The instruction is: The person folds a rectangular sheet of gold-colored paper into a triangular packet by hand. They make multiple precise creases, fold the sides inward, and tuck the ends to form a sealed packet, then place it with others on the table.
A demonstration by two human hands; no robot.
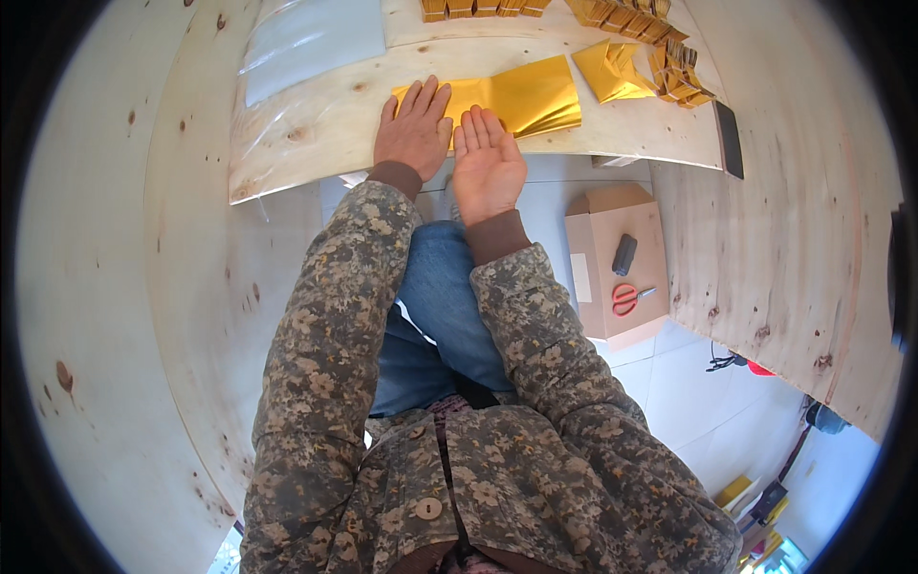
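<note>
A shiny gold foil sheet (537, 94) lies along the near edge of the wooden table (356, 84), with a crease near its middle. Palm down, my left hand (413, 132) rests flat on the sheet's left end with its fingers extended. Beside it, my right hand (489, 170) is turned palm up at the table's front edge. Its fingers are stretched toward the sheet and overlap its near edge in view; whether they touch it I cannot tell. Neither hand grips anything. Just right of the sheet lies a loosely folded gold foil piece (612, 73).
Bundled folded gold papers (681, 78) stand at the table's right, with more rows behind. Clear plastic sheeting (314, 46) covers the far left. On the floor, a cardboard box (602, 206) carries red-handled scissors (624, 299) and a black object (624, 254). Wooden panels (765, 220) flank both sides.
</note>
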